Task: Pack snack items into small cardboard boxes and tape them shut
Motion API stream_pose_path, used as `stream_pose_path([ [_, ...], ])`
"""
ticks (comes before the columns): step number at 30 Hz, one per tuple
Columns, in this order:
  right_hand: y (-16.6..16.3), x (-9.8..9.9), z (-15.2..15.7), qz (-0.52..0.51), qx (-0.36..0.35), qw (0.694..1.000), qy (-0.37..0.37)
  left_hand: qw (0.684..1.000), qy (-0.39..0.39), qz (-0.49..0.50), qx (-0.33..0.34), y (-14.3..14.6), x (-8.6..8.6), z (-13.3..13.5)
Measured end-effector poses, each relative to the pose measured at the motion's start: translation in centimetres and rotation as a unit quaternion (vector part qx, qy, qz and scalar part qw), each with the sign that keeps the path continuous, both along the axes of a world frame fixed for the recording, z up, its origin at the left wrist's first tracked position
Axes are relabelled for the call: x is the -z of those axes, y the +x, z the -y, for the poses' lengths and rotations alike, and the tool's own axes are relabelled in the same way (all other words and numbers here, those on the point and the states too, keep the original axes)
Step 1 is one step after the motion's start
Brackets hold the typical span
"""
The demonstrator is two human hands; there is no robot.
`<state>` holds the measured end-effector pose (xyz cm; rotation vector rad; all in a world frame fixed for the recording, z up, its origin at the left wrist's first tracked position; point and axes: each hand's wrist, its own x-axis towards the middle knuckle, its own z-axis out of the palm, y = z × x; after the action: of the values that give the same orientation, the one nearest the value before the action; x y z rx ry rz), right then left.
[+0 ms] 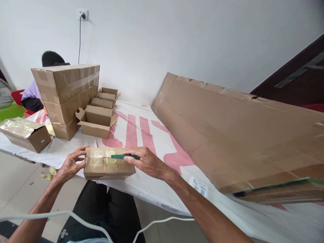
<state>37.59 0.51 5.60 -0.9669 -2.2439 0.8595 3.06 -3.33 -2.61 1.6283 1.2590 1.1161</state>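
A taped cardboard box (108, 168) lies at the front edge of the table, clear tape running along its top seam. My left hand (71, 163) grips the left end of this box, fingers on its top edge and side. In my right hand (146, 162) is a green box cutter (121, 156) with a ribbed handle. It lies along the top seam, pointing left, and its blade is too small to make out. The fingers of my right hand are closed round the handle above the box's right part.
Stacked taped boxes (63, 87) stand at the left, with a person (32, 94) behind them. An open box (97, 123) and several others sit beside the stack. Another taped box (27, 133) lies far left. A large cardboard sheet (227, 135) leans at the right. A white cable (76, 219) crosses in front.
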Motion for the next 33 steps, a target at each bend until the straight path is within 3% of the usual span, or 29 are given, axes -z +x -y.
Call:
stream_pose_path([
  [10, -0.5, -1.6, -0.1, 0.084, -0.024, 0.996, 0.016, 1.0, 0.003, -0.013, 0.006, 0.2, 0.1, 0.3],
  [17, -1.3, -1.8, 0.2, 0.046, -0.045, 0.998, 0.014, 0.999, 0.026, -0.033, 0.022, -0.1, 0.3, 0.6],
  [33, -4.1, -2.3, 0.4, 0.082, -0.08, 0.992, 0.061, 0.997, 0.037, -0.066, 0.001, 0.8, -1.0, 1.7],
])
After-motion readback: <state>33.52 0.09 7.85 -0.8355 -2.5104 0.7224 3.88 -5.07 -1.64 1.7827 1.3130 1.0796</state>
